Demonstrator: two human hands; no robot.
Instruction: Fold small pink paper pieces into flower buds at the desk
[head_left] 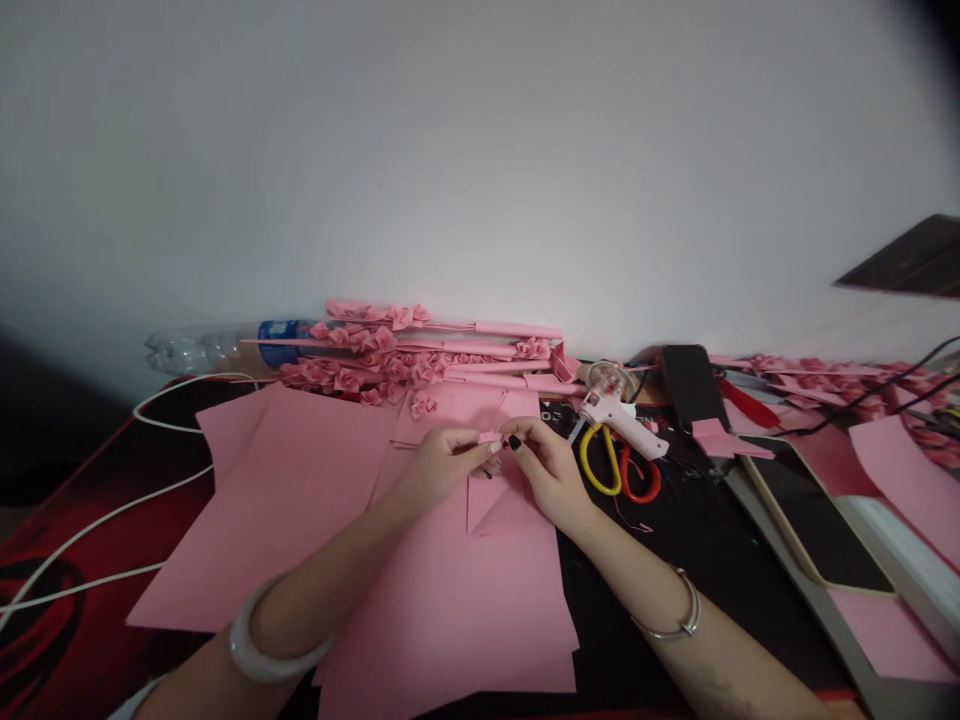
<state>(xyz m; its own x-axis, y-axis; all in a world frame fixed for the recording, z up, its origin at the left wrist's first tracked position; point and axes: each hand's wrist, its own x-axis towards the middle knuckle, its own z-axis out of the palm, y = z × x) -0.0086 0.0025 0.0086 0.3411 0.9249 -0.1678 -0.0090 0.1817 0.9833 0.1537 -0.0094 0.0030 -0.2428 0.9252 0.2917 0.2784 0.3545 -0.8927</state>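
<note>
Between my two hands, above the pink sheets, is a small folded piece of pink paper [490, 437]. My left hand [448, 466] pinches it from the left with thumb and fingers. From the right, the thumb and forefinger of my right hand [547, 465] close on its other end, and the fingertips hide most of that end. Below the hands lie large pink paper sheets [450, 610], with a smaller folded pink sheet [504, 508] on top. Behind them, pink paper flowers on long rolled stems [420, 370] are heaped against the wall.
Scissors with yellow and red handles [602, 470] lie right of my hands, under a pale pink glue gun [619, 415]. Further right are a phone [817, 515], a dark phone [691, 380] and more paper flowers [840, 380]. A clear plastic bottle [202, 350] and white cable [97, 525] are at left.
</note>
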